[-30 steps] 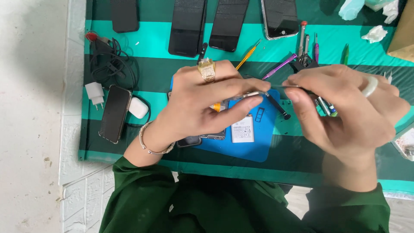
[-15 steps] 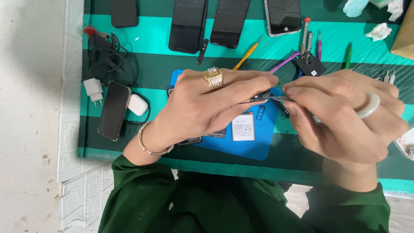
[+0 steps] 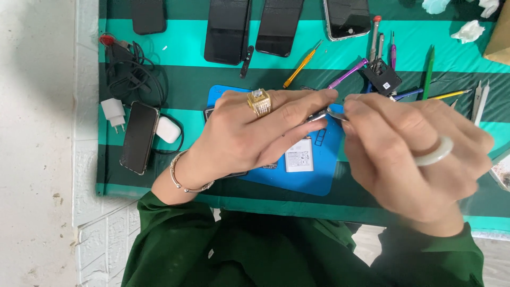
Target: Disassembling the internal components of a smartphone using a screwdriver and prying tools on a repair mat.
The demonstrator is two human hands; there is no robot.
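A: A thin silver metal tweezer (image 3: pixel 325 113) is being pinched between the fingers of the left hand (image 3: pixel 255 133) and right hand (image 3: pixel 409 154), above the blue rubber work mat (image 3: pixel 319 175).

B: Both sets of fingers are being kept narrow around it; a white battery (image 3: pixel 298 154) is lying just below.

– What do I have around the work area?

– A green-striped cloth (image 3: pixel 212 37) covers my table. Three dark phones (image 3: pixel 228 32) lie along its far edge, and a fourth phone (image 3: pixel 139 137) lies at left beside a white charger (image 3: pixel 113 112), a white earbud case (image 3: pixel 168 129) and tangled black cables (image 3: pixel 130 69).

– And tools?

– A yellow screwdriver (image 3: pixel 300 66), a purple one (image 3: pixel 348 73), a green pen (image 3: pixel 428 66), and crumpled tissues (image 3: pixel 469 31) at far right.
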